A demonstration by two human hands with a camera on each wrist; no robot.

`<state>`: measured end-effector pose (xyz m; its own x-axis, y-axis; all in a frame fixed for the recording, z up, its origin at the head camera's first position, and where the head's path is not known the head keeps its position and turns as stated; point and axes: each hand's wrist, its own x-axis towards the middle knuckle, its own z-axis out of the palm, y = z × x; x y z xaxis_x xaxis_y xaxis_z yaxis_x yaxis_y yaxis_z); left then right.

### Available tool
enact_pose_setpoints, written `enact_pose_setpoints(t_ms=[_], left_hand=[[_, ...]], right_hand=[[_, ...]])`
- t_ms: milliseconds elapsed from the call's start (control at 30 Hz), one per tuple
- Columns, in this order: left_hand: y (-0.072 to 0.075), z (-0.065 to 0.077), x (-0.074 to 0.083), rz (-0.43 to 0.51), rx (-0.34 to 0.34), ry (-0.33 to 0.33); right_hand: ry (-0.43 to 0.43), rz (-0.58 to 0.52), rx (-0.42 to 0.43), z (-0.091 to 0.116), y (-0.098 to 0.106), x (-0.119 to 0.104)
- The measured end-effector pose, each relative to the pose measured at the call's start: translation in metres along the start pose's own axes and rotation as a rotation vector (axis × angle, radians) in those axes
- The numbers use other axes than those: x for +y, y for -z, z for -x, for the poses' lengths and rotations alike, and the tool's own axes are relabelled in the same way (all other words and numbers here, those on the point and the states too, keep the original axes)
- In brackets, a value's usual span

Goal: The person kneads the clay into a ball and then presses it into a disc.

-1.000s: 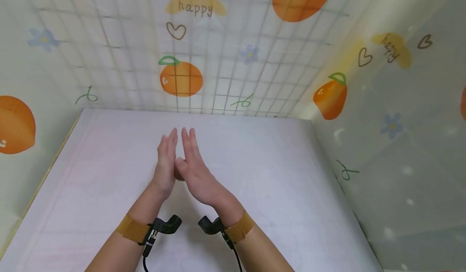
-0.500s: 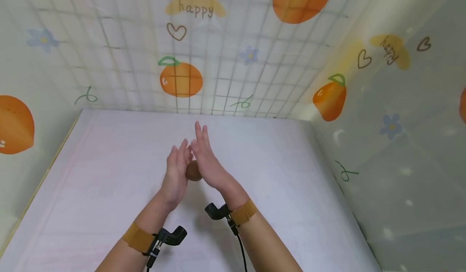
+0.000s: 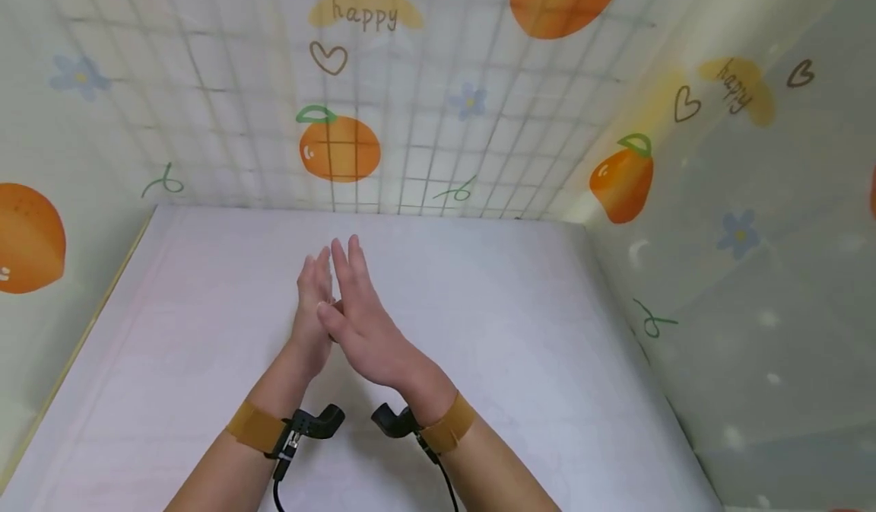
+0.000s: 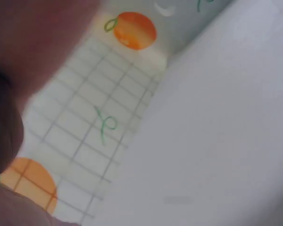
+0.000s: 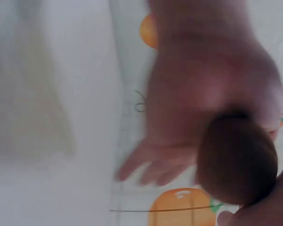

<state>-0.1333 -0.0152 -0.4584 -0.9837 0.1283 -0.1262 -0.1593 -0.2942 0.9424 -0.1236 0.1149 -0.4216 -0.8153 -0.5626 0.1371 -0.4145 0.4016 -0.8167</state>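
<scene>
Between my two palms sits a smooth brown ball (image 5: 237,162), about as wide as a palm. My left hand (image 3: 313,325) presses one side of it with its fingers straight and pointing away from me. My right hand (image 3: 369,337) lies flat against the other side, its thumb crossing toward the left hand. From the head view the ball is almost wholly hidden behind the right thumb and palm. At the left edge of the left wrist view, the brown ball (image 4: 4,127) shows dark between blurred skin. Both hands are raised above the white table (image 3: 493,329).
Black wrist cameras (image 3: 318,422) with cables are strapped to both forearms by tan bands (image 3: 448,423). A curtain (image 3: 424,147) printed with oranges hangs along the table's back edge, with a grid behind it, and continues down the right side.
The hands shifted right and slid past each other, baring the ball half a second ago, then came back left. The right palm and thumb now cover the ball again in the head view.
</scene>
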Motion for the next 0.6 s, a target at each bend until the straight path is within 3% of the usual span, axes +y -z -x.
enact_pose_setpoints(t_ms=[133,233,433,533,600], left_hand=[[-0.012,0.01,-0.006,0.025,-0.06,-0.043],[-0.02,0.017,0.002,0.023,-0.062,-0.082],[-0.021,0.014,0.025,-0.021,0.036,-0.145],[-0.012,0.005,0.024,-0.021,0.087,-0.137],[-0.007,0.0,0.019,0.003,0.091,-0.097]], right_hand=[[-0.029,0.035,0.046,-0.012,0.015,-0.004],[-0.086,-0.02,0.07,-0.019,0.024,0.005],[-0.178,-0.191,0.05,-0.013,0.018,0.028],[-0.17,-0.158,0.034,-0.005,0.007,0.022],[-0.142,-0.115,0.023,-0.002,0.004,0.013]])
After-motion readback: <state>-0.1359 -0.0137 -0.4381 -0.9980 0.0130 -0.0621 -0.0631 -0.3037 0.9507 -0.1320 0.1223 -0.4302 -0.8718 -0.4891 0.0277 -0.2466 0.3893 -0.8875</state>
